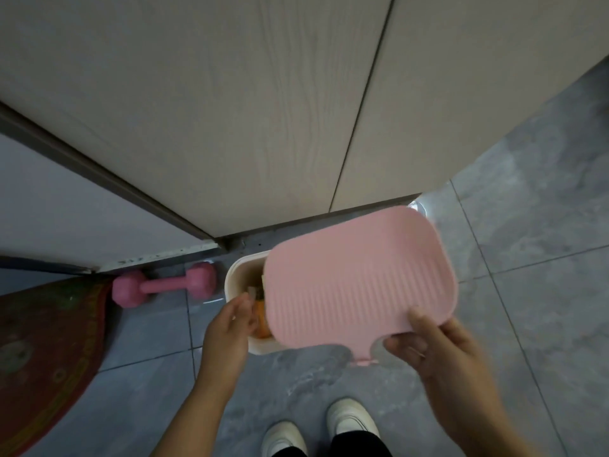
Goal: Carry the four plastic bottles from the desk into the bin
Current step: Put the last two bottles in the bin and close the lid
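A cream bin (234, 275) stands on the grey tile floor against a wooden cabinet. My right hand (435, 349) holds its ribbed pink lid (359, 278) by the near edge, lifted and covering most of the bin's opening. My left hand (230, 328) reaches over the bin's near left rim, fingers bent at something orange (260, 319) inside; whether it grips that is unclear. A pale item (252, 290) lies among the contents. No bottle is clearly recognisable.
A pink dumbbell (163, 285) lies on the floor left of the bin. A dark red patterned mat (46, 351) covers the floor at far left. Wooden cabinet doors (263, 110) rise behind the bin. My white shoes (351, 418) stand just below it.
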